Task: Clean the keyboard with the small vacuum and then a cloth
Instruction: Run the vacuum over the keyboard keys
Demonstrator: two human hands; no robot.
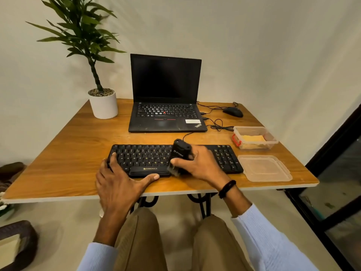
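The right hand point(197, 163) grips the small black vacuum point(180, 151), brush down on the keyboard point(144, 157). The left hand point(117, 182) lies flat and spread on its left end.

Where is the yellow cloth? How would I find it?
Look at the wooden table, then right of the laptop. Two clear plastic things lie there: the flat lid is nearer, the box with a red clip, farther back, holds the yellow cloth.

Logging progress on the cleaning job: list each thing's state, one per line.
Laptop: open, screen dark.
Keyboard: flat on table, left hand resting on it.
Small vacuum: gripped by right hand, nozzle pointing down.
Container: open, yellow cloth inside.
Lid: off, lying on table.
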